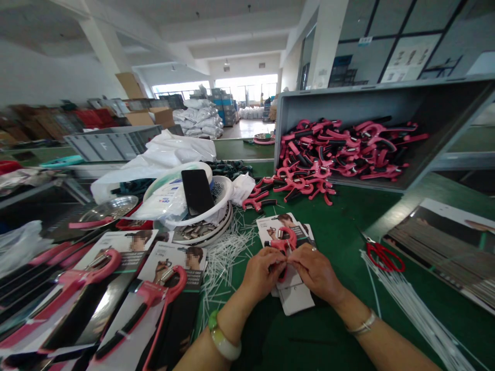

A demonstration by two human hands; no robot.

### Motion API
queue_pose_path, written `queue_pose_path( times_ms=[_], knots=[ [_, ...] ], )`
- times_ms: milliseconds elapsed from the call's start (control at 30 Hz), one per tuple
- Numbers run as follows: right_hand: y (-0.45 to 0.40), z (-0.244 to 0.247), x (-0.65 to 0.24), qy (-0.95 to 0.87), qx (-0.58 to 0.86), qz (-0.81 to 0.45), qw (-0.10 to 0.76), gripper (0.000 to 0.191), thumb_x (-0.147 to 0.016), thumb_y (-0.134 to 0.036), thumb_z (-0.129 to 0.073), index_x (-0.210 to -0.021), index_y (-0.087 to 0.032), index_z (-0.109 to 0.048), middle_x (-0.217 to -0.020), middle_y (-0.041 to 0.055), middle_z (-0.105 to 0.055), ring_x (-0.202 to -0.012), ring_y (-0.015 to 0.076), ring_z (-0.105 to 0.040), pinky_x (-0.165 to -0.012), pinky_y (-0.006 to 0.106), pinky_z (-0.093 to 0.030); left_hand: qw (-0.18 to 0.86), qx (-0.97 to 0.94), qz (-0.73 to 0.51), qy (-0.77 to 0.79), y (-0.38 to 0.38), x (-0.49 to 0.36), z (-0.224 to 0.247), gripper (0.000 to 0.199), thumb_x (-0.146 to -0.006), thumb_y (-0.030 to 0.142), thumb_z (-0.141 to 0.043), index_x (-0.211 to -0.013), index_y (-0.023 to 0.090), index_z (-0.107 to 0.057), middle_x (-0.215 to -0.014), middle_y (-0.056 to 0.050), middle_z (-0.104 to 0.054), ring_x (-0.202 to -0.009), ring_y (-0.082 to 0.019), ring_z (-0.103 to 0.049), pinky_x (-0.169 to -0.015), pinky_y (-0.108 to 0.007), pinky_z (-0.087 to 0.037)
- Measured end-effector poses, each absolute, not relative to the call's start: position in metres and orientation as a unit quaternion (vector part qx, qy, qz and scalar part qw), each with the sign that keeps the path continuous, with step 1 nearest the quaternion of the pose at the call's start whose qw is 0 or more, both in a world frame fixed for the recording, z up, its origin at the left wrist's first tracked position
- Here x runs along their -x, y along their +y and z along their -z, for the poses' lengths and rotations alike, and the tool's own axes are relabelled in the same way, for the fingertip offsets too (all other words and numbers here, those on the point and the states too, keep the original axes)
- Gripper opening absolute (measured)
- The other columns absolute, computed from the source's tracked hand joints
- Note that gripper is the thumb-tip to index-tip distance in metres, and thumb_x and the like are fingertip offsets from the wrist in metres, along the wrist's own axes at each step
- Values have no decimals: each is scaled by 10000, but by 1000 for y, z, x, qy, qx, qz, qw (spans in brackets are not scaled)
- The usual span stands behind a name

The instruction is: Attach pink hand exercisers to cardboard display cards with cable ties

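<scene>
Left hand and right hand pinch fingers together at a pink grip on cards, anything clamped hidden. Carded grips lie leftward; loose grips remain in the crate.

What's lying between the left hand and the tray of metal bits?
Loose white strips, scattered on the green table between the left hand and the tray. The head view shows them.
</scene>
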State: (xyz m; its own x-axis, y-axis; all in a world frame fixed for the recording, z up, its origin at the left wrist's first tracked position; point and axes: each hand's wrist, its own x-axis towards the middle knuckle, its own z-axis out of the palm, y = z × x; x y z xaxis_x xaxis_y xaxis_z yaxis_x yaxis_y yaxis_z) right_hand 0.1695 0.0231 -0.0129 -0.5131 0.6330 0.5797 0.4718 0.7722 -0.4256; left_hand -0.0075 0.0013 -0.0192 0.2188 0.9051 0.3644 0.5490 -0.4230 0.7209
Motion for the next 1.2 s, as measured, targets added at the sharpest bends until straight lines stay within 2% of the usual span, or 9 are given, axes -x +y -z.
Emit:
queue_pose_path(
  times_ms=[100,267,400,500,567,767,867,1000,1200],
  knots=[
    [20,14,-170,-809,382,-109,434,183,-884,-225,-432,-782,-204,-583,-746,42,-626,-742,170,-596,-709,309,-483,219,-750,-361,510,-3,7,15,164,-827,249,-558,-928,260,-687,-978,-20,-640,-898,-142,-601,-778,-242,-476],
    [28,4,-176,-620,539,-171,544,181,-879,-355,-461,-830,-198,-538,-691,3,-596,-497,117,-566,-495,232,-445,239,-728,-346,542,-5,10,14,143,-781,237,-604,-890,262,-693,-1007,-18,-634,-928,-158,-598,-812,-263,-467],
    [29,-5,-177,-762,440,-218,424,211,-884,-314,-446,-934,-182,-603,-862,56,-645,-695,145,-610,-597,237,-478,266,-714,-364,536,-8,13,17,173,-790,234,-596,-933,249,-693,-1041,-41,-625,-960,-165,-593,-836,-274,-470],
    [24,-5,-181,-853,341,-220,330,310,-862,-282,-493,-1147,-179,-559,-1084,102,-624,-943,185,-592,-768,295,-493,261,-738,-357,509,-12,15,19,368,-723,293,-676,-1086,248,-637,-1117,-55,-604,-1018,-193,-572,-885,-305,-460],
    [22,-2,-182,-893,306,-178,277,292,-852,-271,-527,-1124,-178,-580,-1062,98,-644,-978,198,-576,-837,338,-473,243,-745,-362,505,-15,15,21,447,-691,304,-700,-1122,234,-609,-1128,-66,-597,-1047,-208,-554,-909,-323,-449],
    [19,5,-166,-922,353,19,157,206,-887,-141,-443,-858,-158,-647,-785,76,-666,-770,199,-600,-677,308,-458,215,-700,-325,598,-15,10,22,277,-753,289,-611,-1001,168,-625,-824,-48,-604,-728,-159,-566,-655,-269,-458],
    [13,-3,-154,-933,345,57,80,156,-824,-86,-485,-823,-159,-623,-766,72,-649,-722,206,-592,-559,277,-396,201,-672,-297,648,-15,11,20,169,-759,277,-597,-874,159,-634,-714,-23,-565,-673,-153,-537,-629,-263,-417],
    [7,-7,-153,-943,324,55,55,165,-783,-56,-484,-842,-155,-602,-781,73,-641,-700,189,-577,-542,270,-346,212,-642,-286,679,-15,14,18,163,-756,272,-599,-879,174,-641,-749,-21,-563,-715,-155,-543,-669,-267,-404],
    [7,24,-162,-922,364,61,120,150,-850,-107,-446,-819,-149,-587,-769,67,-626,-713,176,-566,-641,278,-372,314,-636,-316,630,-10,17,26,289,-806,412,-545,-1035,261,-635,-892,-12,-546,-713,-125,-538,-661,-240,-421]
  ],
)
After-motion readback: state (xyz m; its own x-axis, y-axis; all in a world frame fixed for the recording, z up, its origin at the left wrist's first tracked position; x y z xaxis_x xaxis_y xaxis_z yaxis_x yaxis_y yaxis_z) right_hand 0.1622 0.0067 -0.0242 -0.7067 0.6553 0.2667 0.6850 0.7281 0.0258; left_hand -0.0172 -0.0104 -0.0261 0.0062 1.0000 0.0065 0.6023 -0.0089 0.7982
